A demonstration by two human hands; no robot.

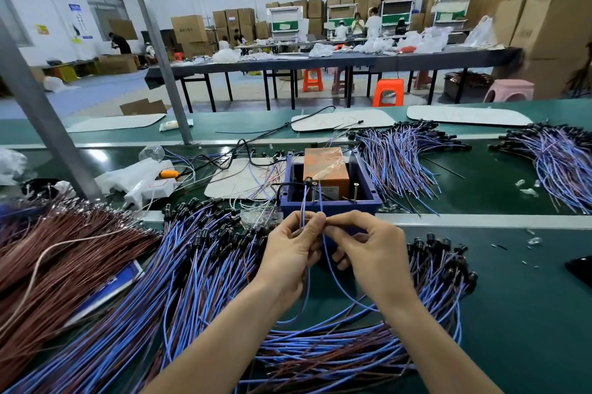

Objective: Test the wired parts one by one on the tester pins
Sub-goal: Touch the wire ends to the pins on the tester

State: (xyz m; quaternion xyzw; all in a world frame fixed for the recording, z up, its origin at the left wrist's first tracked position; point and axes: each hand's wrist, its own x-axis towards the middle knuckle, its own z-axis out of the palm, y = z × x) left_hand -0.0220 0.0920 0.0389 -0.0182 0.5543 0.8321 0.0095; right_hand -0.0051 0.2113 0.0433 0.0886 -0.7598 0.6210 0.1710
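Under my wrists sprawls a heap of wired parts (320, 348), blue and brown leads with black heads, and more of it spreads out to the left of my left grip (290, 252). Both grips pinch the two leads of one wired part (305, 201), the right grip (371, 249) on the blue lead. Its black head sits just ahead of them, up at the tester pins (314, 190) inside the blue tester box (330, 206). Further heaps (400, 156) lie beyond and to the right. Which heaps are already tested I cannot tell. I judge one part is mid-test and plenty remain.
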